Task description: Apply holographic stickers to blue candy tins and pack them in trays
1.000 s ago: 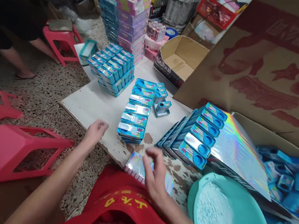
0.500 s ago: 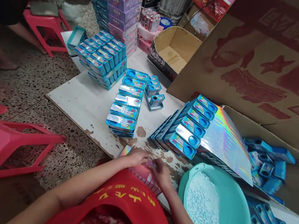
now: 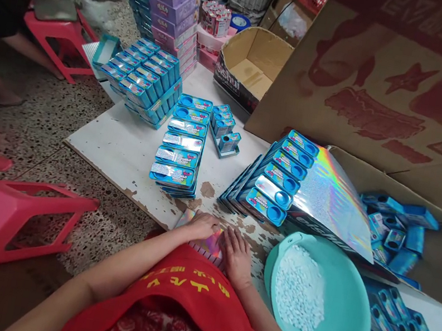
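At the table's near edge, against the red apron, lies a shiny pink holographic cardboard piece with a row of dark lines along its near side. My left hand rests over its left part, fingers bent together and closed on it, their tips partly hidden. Flat on its right end is my right hand, fingers stretched out and slightly apart. Beyond my hands stands a row of blue printed packs. Another row of blue packs leans in a slant to the right.
A teal basin with small white pellets stands right of my right arm. Behind it, a carton holds loose blue boxes. Blue packs are stacked at the far left of the table. Pink stools stand left; another person's legs show.
My right hand has gone from bent fingers at the cardboard to lying flat on it. The left hand stays over the left part. The camera view has shifted slightly.
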Demonstrator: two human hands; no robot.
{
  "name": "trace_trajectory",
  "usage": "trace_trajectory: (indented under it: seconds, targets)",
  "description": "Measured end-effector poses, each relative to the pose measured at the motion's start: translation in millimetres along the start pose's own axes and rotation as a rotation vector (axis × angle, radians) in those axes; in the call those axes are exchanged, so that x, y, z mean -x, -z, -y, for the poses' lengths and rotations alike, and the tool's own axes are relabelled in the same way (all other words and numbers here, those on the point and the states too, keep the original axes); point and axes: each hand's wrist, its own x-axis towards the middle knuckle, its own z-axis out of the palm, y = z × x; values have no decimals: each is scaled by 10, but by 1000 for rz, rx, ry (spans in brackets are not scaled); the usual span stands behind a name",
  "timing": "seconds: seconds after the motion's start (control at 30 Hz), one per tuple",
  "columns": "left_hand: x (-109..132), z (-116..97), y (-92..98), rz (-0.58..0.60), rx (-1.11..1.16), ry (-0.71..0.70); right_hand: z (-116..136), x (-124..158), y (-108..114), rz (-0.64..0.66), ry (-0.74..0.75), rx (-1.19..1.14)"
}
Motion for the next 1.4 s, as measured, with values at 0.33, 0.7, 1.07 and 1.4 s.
trace_trajectory:
  seconds: [0.33, 0.7, 1.07, 1.4]
  targets:
    - [-56, -7, -17, -19, 31, 33, 75, -49, 301, -29, -107, -242]
    - [1015, -265, 508, 49, 697, -147, 451, -386, 1360, -154, -470, -922]
    - [1509, 104, 2412, -376, 449, -188, 1042, -2074, 1925, -524, -217, -1015]
    - [593, 741, 3103, -251, 721, -122, 941, -3144, 1623, -442, -443, -777]
